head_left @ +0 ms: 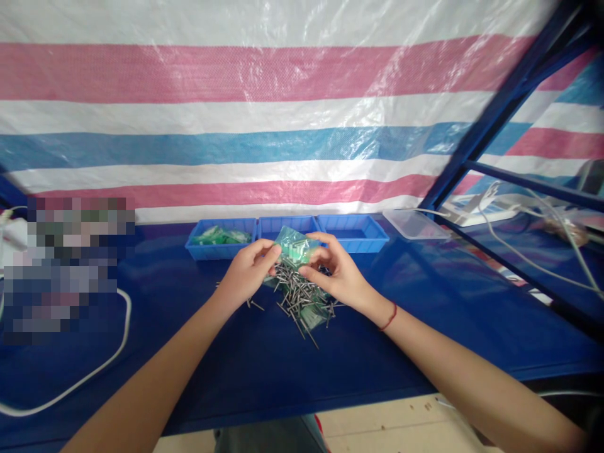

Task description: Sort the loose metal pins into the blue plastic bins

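Between my two hands is a small clear plastic bag with green and pale pieces inside, raised above a heap of nails. My left hand pinches its left edge between thumb and fingers. On the other side, my right hand grips the bag's right edge with curled fingers. Another small green bag lies among the nails at the front of the heap. A few loose nails are scattered to the left, below my left hand.
Behind the heap stand three joined blue bins: the left bin contains green bags, the middle bin is partly hidden, and the right bin looks empty. A clear plastic lid, white cables and a blue metal frame are at right.
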`<action>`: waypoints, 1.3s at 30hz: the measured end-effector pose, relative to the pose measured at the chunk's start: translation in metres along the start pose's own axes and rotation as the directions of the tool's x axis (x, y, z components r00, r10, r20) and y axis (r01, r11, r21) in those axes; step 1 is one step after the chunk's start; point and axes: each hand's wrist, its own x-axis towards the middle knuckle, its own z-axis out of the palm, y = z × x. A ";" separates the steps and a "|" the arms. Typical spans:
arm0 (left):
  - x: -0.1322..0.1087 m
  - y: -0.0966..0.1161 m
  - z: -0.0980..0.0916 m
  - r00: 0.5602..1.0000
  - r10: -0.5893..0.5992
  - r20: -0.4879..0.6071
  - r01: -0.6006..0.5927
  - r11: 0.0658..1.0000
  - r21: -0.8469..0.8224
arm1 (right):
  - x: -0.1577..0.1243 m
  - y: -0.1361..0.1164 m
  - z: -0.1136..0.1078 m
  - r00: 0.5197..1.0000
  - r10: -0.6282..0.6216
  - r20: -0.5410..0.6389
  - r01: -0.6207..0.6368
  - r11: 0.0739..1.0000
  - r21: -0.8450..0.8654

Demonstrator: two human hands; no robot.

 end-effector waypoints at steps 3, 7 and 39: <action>0.000 -0.003 0.000 0.998 0.006 0.061 -0.003 0.999 -0.039 | 0.001 0.000 0.000 0.999 -0.010 -0.030 0.011 0.999 0.035; -0.001 -0.001 0.000 0.996 0.022 0.081 -0.015 0.997 -0.078 | 0.002 -0.005 -0.003 0.998 -0.014 -0.060 0.017 0.998 0.058; -0.006 0.006 0.006 0.999 0.019 0.031 -0.016 0.996 -0.091 | 0.001 -0.013 -0.001 0.984 0.176 0.000 -0.176 0.981 0.081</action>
